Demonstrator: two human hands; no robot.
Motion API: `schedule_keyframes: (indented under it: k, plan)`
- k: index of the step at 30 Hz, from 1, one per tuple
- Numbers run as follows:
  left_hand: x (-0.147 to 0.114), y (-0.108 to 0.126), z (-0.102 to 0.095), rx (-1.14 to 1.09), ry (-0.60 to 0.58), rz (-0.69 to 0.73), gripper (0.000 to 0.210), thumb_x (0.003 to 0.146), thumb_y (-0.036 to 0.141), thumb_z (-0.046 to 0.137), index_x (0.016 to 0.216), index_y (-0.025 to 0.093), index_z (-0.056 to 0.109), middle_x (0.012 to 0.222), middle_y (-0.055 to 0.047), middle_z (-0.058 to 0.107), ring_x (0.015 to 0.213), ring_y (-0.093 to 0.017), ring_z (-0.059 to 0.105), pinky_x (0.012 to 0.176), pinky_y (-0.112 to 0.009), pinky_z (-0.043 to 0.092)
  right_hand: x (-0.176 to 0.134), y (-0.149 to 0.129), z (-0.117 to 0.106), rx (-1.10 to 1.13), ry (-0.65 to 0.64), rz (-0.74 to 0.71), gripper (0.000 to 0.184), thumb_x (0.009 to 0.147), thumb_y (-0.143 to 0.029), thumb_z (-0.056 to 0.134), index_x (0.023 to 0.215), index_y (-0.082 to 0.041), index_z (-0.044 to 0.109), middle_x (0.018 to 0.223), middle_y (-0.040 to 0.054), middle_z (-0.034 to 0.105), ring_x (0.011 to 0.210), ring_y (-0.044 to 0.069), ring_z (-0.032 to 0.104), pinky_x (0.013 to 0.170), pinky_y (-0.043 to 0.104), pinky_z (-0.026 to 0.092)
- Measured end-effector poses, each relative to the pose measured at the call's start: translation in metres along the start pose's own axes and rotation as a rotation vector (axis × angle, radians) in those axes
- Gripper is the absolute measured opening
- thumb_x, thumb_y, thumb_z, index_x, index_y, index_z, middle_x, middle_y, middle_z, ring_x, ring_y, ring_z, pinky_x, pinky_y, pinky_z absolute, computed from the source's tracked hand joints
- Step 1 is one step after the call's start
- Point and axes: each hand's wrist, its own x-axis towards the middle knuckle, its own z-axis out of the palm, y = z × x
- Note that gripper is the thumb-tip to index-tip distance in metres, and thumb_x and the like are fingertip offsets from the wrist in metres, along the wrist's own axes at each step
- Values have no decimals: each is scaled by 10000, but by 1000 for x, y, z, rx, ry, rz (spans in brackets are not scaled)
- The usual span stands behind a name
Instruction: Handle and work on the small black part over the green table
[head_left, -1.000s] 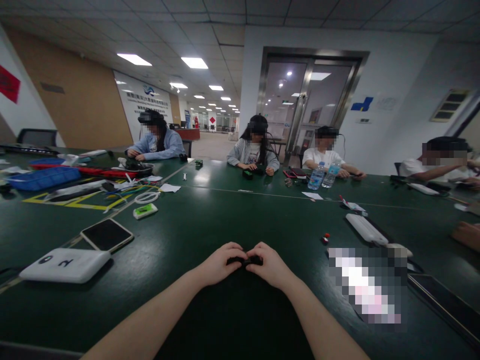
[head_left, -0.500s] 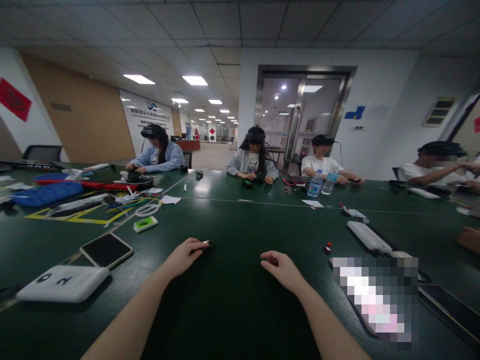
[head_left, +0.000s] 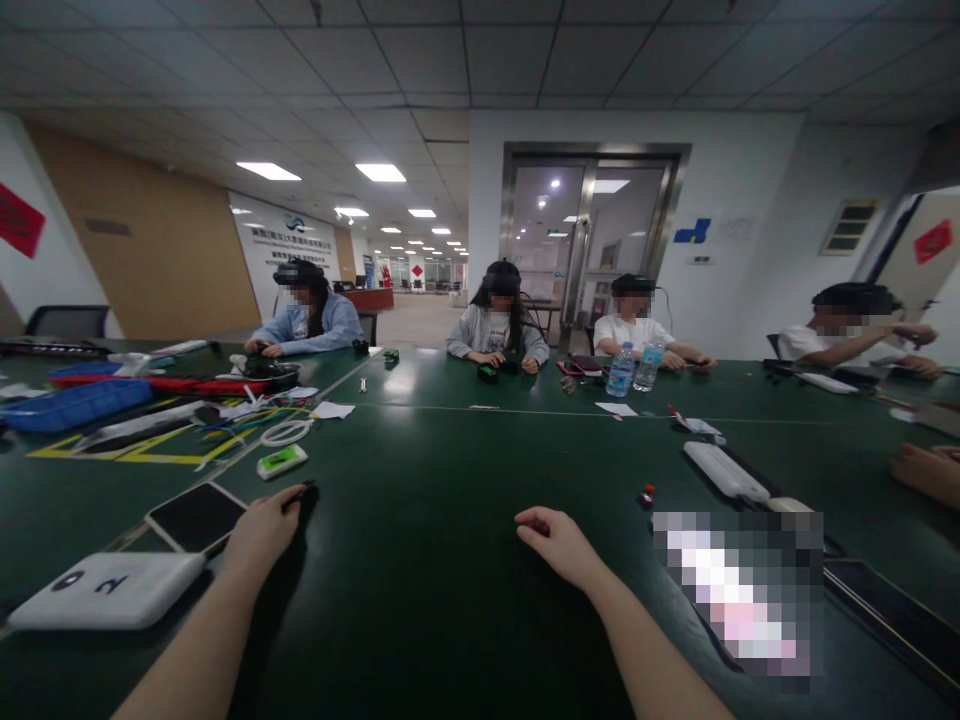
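My left hand (head_left: 264, 530) is at the left, beside a phone with a dark screen (head_left: 196, 515). Its fingers are closed on a small dark object (head_left: 309, 488), mostly hidden, whose kind I cannot make out. My right hand (head_left: 555, 542) rests on the green tabletop (head_left: 427, 560) right of the middle. Its fingers are loosely bent, with a gap between thumb and fingers and nothing seen in them. A green-and-white small box (head_left: 282, 461) lies just beyond my left hand.
Nearest my left forearm lies a white power bank (head_left: 109, 592). A blue tray (head_left: 75, 403) and tangled cables stand further left. On the right are a small red-and-black item (head_left: 646, 495), a blurred-out phone (head_left: 739, 600) and a white bar (head_left: 725, 470). Two water bottles (head_left: 621, 370) and several seated people are across the table.
My left hand has moved left with the small dark object, from near the middle to beside the phone. My right hand has stayed almost in place. The view has shifted slightly.
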Motion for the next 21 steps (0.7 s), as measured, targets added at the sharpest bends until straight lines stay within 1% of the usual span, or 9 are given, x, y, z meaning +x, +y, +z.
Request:
schedule_keyframes:
  k: [3, 7, 11, 14, 17, 21]
  plan:
    - [-2, 1, 3, 3, -9, -51, 435, 821, 286, 385, 1187, 186, 599, 1053, -143, 652, 976, -289, 606, 826, -363, 478, 0, 1, 0, 7, 7, -10, 277, 825, -322, 544, 1069, -211, 612, 994, 23, 633, 910, 178, 598, 795, 315, 457]
    - [-3, 6, 6, -20, 40, -80, 423, 825, 288, 380, 1167, 179, 603, 1043, -138, 648, 994, -286, 594, 833, -370, 475, 2, 3, 1, 15, 16, -22, 273, 822, -329, 546, 1056, -209, 619, 967, 22, 644, 895, 185, 604, 787, 320, 457]
    - [-4, 5, 8, -31, 71, -59, 424, 842, 315, 364, 1155, 165, 607, 1075, -145, 626, 1040, -281, 567, 874, -370, 455, 3, 3, 1, 23, 20, -17, 273, 819, -315, 551, 1060, -206, 616, 975, 20, 643, 903, 181, 602, 800, 322, 456]
    - [-4, 4, 6, -26, 57, -46, 426, 850, 298, 352, 1166, 150, 597, 1116, -151, 606, 1056, -277, 555, 901, -373, 439, 2, 1, 0, 19, 24, -5, 262, 819, -300, 553, 1058, -213, 617, 990, 15, 641, 915, 175, 596, 813, 323, 453]
    - [-6, 6, 4, -21, 40, -55, 427, 852, 293, 352, 1178, 152, 589, 1119, -151, 606, 1022, -286, 573, 880, -377, 453, 1, -2, 0, 18, 25, 2, 259, 824, -291, 548, 1060, -209, 616, 1003, 17, 639, 922, 172, 594, 819, 322, 452]
    - [-6, 7, 5, -19, 56, -68, 419, 844, 287, 372, 1183, 177, 593, 1120, -145, 606, 1009, -298, 580, 868, -385, 464, -1, -4, -2, 23, 26, 14, 257, 830, -287, 546, 1066, -211, 613, 1017, 20, 636, 943, 177, 591, 831, 326, 451]
